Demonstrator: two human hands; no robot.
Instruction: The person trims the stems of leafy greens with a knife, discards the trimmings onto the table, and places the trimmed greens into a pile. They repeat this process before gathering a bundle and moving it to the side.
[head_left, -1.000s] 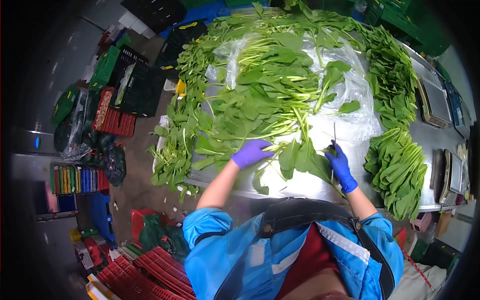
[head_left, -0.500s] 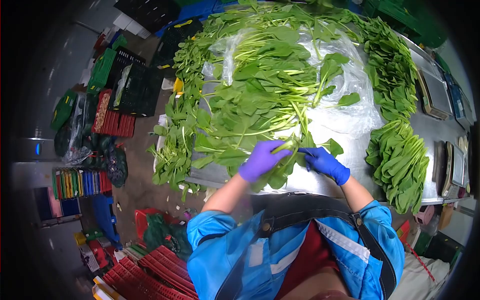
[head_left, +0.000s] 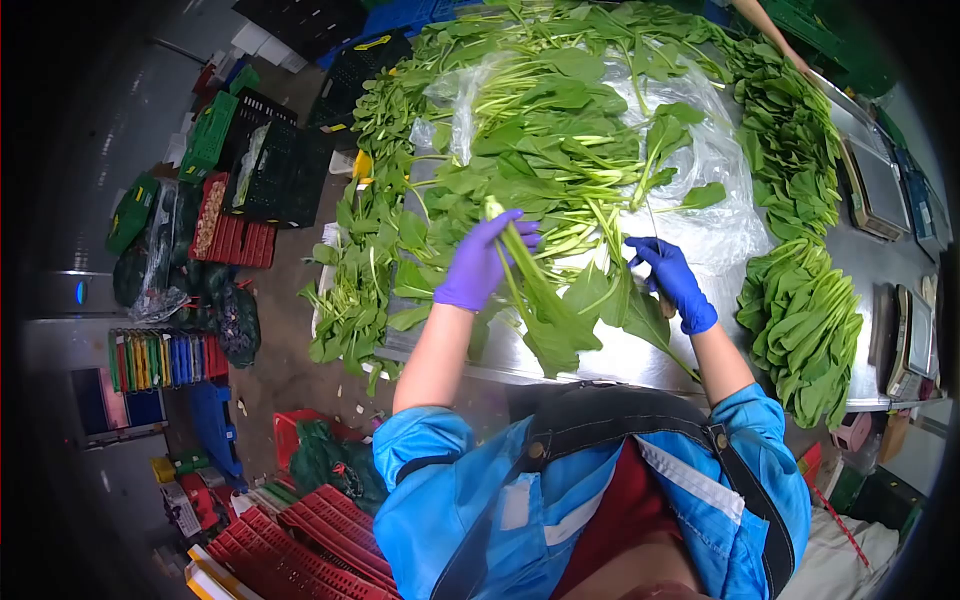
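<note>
Left hand (head_left: 478,262) higher now with leafy bunch (head_left: 545,305), loose heap (head_left: 560,150) just beyond.

The left hand (head_left: 478,265) closes over the bunch of greens (head_left: 545,310), hiding the stems inside the fist. Whether the curled right hand (head_left: 675,280) holds anything is too small to tell. Far above the grip, another person's forearm (head_left: 765,25) is cut off by the top edge.
</note>
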